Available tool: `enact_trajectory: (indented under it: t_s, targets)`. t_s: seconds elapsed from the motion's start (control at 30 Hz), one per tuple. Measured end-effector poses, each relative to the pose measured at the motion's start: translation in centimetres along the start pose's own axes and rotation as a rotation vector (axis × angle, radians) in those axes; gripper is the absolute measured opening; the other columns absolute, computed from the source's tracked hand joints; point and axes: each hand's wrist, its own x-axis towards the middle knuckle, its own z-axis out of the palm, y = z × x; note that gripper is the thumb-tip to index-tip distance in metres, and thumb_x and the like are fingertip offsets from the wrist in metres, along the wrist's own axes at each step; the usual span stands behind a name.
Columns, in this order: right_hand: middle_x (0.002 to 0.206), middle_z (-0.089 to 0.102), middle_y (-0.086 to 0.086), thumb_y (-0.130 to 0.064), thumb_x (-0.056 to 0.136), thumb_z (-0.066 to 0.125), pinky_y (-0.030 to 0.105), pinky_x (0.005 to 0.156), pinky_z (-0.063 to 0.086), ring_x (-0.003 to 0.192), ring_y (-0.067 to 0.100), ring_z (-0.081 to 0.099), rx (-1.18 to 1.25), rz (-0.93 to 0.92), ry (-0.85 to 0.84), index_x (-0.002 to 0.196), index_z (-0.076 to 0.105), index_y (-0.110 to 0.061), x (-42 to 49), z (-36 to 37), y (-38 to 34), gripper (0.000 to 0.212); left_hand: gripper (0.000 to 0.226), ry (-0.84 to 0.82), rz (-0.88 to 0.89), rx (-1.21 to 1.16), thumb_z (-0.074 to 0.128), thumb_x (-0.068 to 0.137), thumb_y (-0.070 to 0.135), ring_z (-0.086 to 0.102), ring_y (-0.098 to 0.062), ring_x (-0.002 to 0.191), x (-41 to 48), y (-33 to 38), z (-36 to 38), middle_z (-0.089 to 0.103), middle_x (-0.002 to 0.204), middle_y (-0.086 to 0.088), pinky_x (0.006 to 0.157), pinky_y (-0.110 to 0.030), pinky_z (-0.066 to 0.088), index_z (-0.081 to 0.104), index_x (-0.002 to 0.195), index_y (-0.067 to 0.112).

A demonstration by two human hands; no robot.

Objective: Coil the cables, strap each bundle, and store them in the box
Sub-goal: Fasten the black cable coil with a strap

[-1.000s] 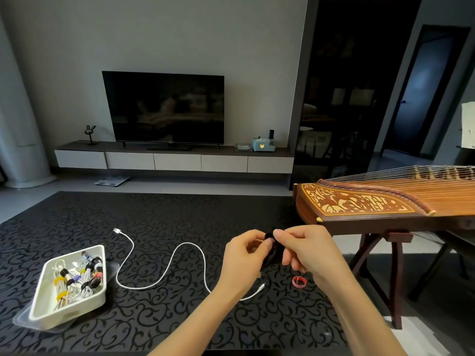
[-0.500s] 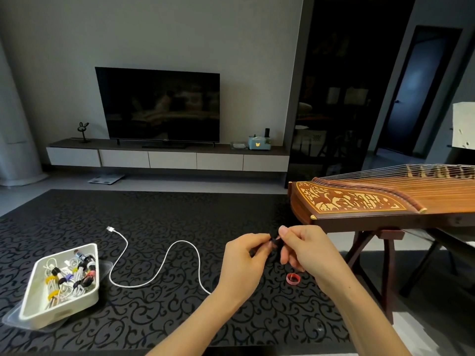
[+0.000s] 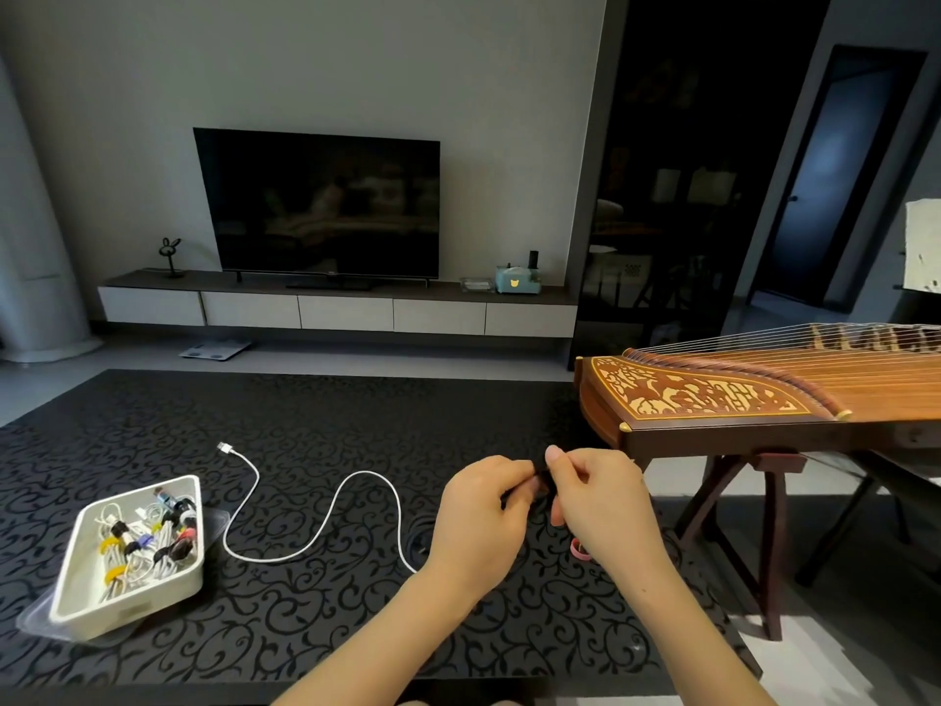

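The desk (image 3: 305, 629) is wide, but the box (image 3: 127, 611) sits at its near left edge, well apart from my hands, so a long carry could let a poorly strapped bundle unravel on the way. The white cable (image 3: 265, 560) lies loose and uncoiled, and its near end disappears at my left wrist; a careless forearm could drag it or snag it. My left hand (image 3: 483, 522) and right hand (image 3: 601, 501) meet above the desk, and the fingers (image 3: 552, 456) of both pinch a small dark bundle (image 3: 540, 484), mostly hidden between them. If either pinch slackens, I judge the coil springs open. The pink strap ring (image 3: 580, 549) lies on the desk just beside my right wrist, easy to knock away. The white cable's long axis runs left to right in loose waves, its plug (image 3: 222, 447) pointing away to the far left. I cannot tell which way the dark bundle points.
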Motion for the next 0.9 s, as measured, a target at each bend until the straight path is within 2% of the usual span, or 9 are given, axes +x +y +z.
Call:
enact_trajectory:
  t_s: [0.1, 0.2, 0.3, 0.4, 0.57, 0.67, 0.73, 0.8, 0.9]
  targets:
    - [0.048, 0.059, -0.001, -0.035, 0.097, 0.046, 0.026, 0.055, 0.043, 0.044, 0.003, 0.052, 0.107, -0.01, 0.007, 0.069, 0.061, -0.013, -0.2, 0.4, 0.4, 0.039, 0.022, 0.02, 0.025, 0.059, 0.051, 0.089, 0.026, 0.048, -0.008, 0.061, 0.1, -0.1, -0.2, 0.052, 0.063, 0.008, 0.057, -0.027, 0.042, 0.063, 0.072, 0.018]
    - [0.054, 0.064, 0.002, -0.03, 0.093, 0.055, 0.019, 0.047, 0.039, 0.043, 0.004, 0.053, 0.346, -0.044, 0.071, 0.087, 0.053, -0.02, -0.8, 0.7, 0.4, 0.012, 0.033, 0.051, -0.014, 0.003, 0.044, 0.087, 0.037, 0.054, -0.009, 0.064, 0.2, 0.2, -0.4, 0.059, 0.067, 0.006, 0.06, -0.029, 0.046, 0.07, 0.08, 0.018]
    - [0.057, 0.063, 0.005, -0.025, 0.094, 0.054, 0.014, 0.043, 0.037, 0.046, 0.007, 0.054, 0.425, -0.146, 0.11, 0.086, 0.053, -0.02, -1.3, 1.0, 0.7, 0.009, 0.03, 0.06, -0.035, -0.027, 0.051, 0.087, 0.036, 0.058, -0.008, 0.069, 0.4, 0.6, -0.7, 0.064, 0.071, 0.006, 0.064, -0.024, 0.047, 0.074, 0.087, 0.017]
    - [0.062, 0.061, 0.005, -0.019, 0.095, 0.052, 0.016, 0.046, 0.039, 0.052, 0.01, 0.056, 0.422, -0.246, 0.1, 0.088, 0.056, -0.024, -1.6, 1.0, 0.9, 0.009, 0.02, 0.071, -0.083, -0.084, 0.057, 0.086, 0.027, 0.058, -0.009, 0.07, 0.8, 0.9, -1.2, 0.063, 0.069, 0.007, 0.063, -0.023, 0.046, 0.073, 0.082, 0.017]
    - [0.063, 0.061, 0.004, -0.015, 0.094, 0.053, 0.014, 0.045, 0.038, 0.05, 0.008, 0.053, 0.397, -0.305, 0.048, 0.096, 0.06, -0.03, -1.4, 0.5, 0.8, 0.016, 0.018, 0.036, -0.079, -0.125, 0.055, 0.085, 0.03, 0.056, -0.01, 0.069, 0.9, 1.0, -1.6, 0.06, 0.069, 0.006, 0.064, -0.033, 0.047, 0.07, 0.079, 0.021]
    - [0.061, 0.061, 0.002, -0.014, 0.094, 0.055, 0.015, 0.044, 0.038, 0.049, 0.007, 0.052, 0.394, -0.304, 0.016, 0.095, 0.063, -0.029, -1.3, 0.1, 0.4, 0.017, 0.025, 0.016, -0.067, -0.123, 0.049, 0.084, 0.041, 0.058, -0.014, 0.073, 0.9, 0.8, -1.7, 0.062, 0.074, 0.004, 0.068, -0.038, 0.047, 0.067, 0.082, 0.023]
    - [0.061, 0.061, 0.0, -0.015, 0.093, 0.055, 0.015, 0.045, 0.039, 0.05, 0.006, 0.052, 0.38, -0.305, -0.006, 0.096, 0.064, -0.03, -1.3, -0.3, 0.2, 0.018, 0.022, 0.011, -0.056, -0.118, 0.047, 0.083, 0.042, 0.059, -0.014, 0.075, 0.9, 0.7, -1.8, 0.062, 0.076, 0.004, 0.069, -0.037, 0.048, 0.062, 0.09, 0.027]
    - [0.06, 0.062, 0.001, -0.014, 0.093, 0.056, 0.016, 0.048, 0.042, 0.049, 0.004, 0.052, 0.362, -0.307, -0.028, 0.095, 0.064, -0.028, -1.2, -0.6, 0.0, 0.017, 0.016, 0.02, -0.052, -0.115, 0.051, 0.085, 0.037, 0.06, -0.013, 0.077, 0.9, 0.7, -1.9, 0.063, 0.078, 0.005, 0.07, -0.035, 0.048, 0.061, 0.096, 0.031]
    - [0.057, 0.063, 0.003, -0.015, 0.092, 0.058, 0.015, 0.052, 0.042, 0.047, 0.004, 0.053, 0.287, -0.295, -0.059, 0.091, 0.063, -0.026, -1.0, -1.2, -0.3, 0.012, 0.019, 0.045, -0.072, -0.131, 0.054, 0.085, 0.025, 0.062, -0.009, 0.08, 1.0, 0.7, -2.0, 0.066, 0.082, 0.008, 0.073, -0.031, 0.05, 0.07, 0.094, 0.028]
